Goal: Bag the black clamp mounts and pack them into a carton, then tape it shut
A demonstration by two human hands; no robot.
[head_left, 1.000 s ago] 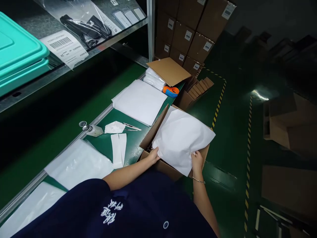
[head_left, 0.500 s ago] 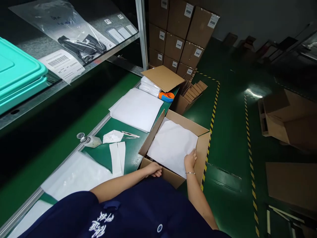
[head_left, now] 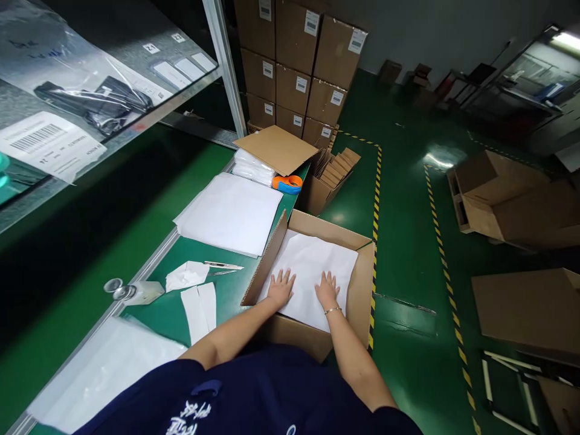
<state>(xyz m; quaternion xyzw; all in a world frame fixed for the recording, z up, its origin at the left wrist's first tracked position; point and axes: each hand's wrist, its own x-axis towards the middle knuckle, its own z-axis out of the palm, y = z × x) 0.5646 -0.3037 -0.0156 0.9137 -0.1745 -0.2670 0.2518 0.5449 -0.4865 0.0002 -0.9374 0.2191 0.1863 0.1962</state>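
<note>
Inside an open cardboard box [head_left: 362, 289] at the bench's edge lies a white sheet [head_left: 312, 260], covering whatever is beneath it. My left hand [head_left: 281, 290] rests flat on the sheet's near left part with its fingers spread. To its right, my right hand [head_left: 327, 290], with a bracelet at the wrist, also lies flat on the sheet, fingers apart. Neither hand holds anything. One flap of the box stands up on the left side, toward the bench.
Left of the box, the green bench carries a stack of white sheets [head_left: 231, 211], an orange and blue tape roll [head_left: 287, 184], tweezers [head_left: 223, 265], a pump bottle [head_left: 138, 292] and plastic bags [head_left: 109, 362]. A metal shelf post [head_left: 225, 66] rises behind. Stacked cartons [head_left: 296, 60] stand farther back.
Both hands have moved from the box's near edge and the sheet's right side onto the sheet, opening flat. The sheet now lies lower in the box. The view has shifted right.
</note>
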